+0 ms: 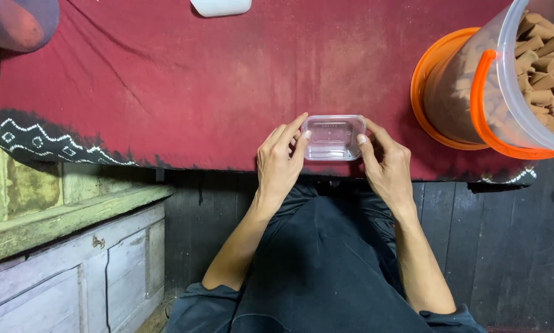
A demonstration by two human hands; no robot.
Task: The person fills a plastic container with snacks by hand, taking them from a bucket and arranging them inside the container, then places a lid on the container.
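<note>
A small clear plastic box (pixel 333 137), rectangular and empty-looking, rests on the dark red cloth (pixel 184 86) near its front edge. My left hand (pixel 280 161) holds the box's left side with fingers curled around it. My right hand (pixel 385 163) holds the right side, the thumb pressed against the box's rim. Both hands grip the box between them, just above my lap in dark trousers.
A clear bucket (pixel 517 86) with an orange base and handle stands at the right, full of brown cone-shaped pieces (pixel 545 58). A white object (pixel 221 6) lies at the top edge. A bluish container (pixel 18 21) sits top left. A wooden cabinet (pixel 67 265) is lower left.
</note>
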